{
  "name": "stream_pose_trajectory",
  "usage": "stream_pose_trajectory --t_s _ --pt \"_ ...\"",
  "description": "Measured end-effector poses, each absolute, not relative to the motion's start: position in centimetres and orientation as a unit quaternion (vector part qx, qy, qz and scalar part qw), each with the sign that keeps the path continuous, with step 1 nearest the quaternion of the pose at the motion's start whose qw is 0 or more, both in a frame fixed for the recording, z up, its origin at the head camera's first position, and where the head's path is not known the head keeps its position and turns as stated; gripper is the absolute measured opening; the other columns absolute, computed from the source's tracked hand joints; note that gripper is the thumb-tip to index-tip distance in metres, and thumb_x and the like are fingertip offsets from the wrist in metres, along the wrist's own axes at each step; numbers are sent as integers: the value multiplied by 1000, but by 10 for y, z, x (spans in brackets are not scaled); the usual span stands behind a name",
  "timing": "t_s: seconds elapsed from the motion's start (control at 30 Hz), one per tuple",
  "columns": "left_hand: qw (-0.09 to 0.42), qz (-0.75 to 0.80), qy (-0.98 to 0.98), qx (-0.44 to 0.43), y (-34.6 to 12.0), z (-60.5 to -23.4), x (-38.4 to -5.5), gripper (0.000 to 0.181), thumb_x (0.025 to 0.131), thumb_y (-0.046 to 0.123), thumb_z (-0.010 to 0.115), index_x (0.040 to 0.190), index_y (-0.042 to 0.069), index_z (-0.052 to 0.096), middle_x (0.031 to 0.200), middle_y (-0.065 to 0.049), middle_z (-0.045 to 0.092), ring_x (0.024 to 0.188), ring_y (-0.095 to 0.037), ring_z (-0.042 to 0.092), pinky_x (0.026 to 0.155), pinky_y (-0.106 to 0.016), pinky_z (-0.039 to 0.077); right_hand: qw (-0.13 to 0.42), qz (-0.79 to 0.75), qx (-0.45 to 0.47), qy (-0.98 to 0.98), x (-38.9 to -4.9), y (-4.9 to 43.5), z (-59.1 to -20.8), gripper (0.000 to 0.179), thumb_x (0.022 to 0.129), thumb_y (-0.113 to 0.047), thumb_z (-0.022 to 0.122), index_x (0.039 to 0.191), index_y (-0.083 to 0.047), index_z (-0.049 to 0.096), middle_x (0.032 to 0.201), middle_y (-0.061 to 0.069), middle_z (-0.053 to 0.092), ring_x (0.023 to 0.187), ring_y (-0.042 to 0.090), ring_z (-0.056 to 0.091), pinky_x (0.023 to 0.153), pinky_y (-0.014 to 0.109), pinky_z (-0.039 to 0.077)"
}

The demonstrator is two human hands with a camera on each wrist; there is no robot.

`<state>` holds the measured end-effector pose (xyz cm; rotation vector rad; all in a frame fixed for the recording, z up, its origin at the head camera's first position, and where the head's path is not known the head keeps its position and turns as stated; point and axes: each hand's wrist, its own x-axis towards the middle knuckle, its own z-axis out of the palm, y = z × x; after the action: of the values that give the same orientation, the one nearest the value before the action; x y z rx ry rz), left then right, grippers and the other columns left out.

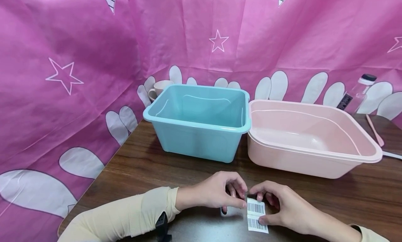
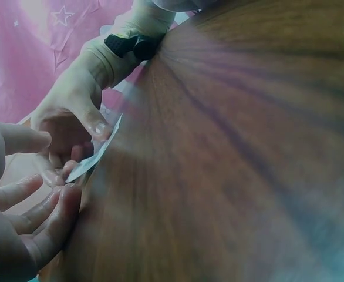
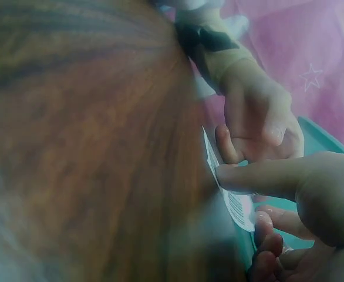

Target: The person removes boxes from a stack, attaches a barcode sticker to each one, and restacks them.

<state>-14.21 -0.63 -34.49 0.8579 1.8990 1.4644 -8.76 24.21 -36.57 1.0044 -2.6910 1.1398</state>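
Note:
A small white label sheet [image 1: 257, 226] printed with two barcodes is in the fingers of my right hand [image 1: 287, 209], low in the head view. The thumb lies on its printed face and the curled fingers are behind its far edge. My left hand [image 1: 216, 191] is bent close beside the sheet's left edge. In the left wrist view, that hand's thumb and fingers stand apart, with fingertips right at a corner of the thin sheet [image 2: 94, 160]. Seen from the right wrist, the sheet [image 3: 239, 208] is tilted, barcode side partly visible.
A blue tub [image 1: 198, 140] and a pink basin [image 1: 301, 161] stand side by side beyond the hands on the wooden table [image 1: 141, 165]. Behind them are a cup [image 1: 161, 85] and a clear bottle [image 1: 358, 93]. A pink utensil [image 1: 375, 130] lies at the right.

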Motion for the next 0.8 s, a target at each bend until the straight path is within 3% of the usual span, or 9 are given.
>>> stream_pose_trajectory --t_s 0.3,0.53,0.8 --pt "298 536 717 331 3 -346 -136 33 78 -3 81 104 2 61 83 9 66 52 -4 53 38 -21 45 68 339 369 -863 -85 242 -364 61 68 -13 92 120 -21 62 95 -14 55 81 -3 52 61 16 45" --pt "289 539 722 324 4 -347 -135 26 79 -5 80 92 4 59 80 4 68 50 -4 54 38 -19 44 99 348 385 -849 -86 239 -362 68 62 0 92 120 -17 62 98 -10 57 78 -1 54 58 13 47" --pt "290 555 712 319 3 -346 -136 27 80 -7 79 95 3 59 79 4 66 51 -4 54 40 -18 44 125 380 381 -834 -87 237 -357 66 58 10 90 115 -15 65 101 -7 63 77 1 62 61 13 49"
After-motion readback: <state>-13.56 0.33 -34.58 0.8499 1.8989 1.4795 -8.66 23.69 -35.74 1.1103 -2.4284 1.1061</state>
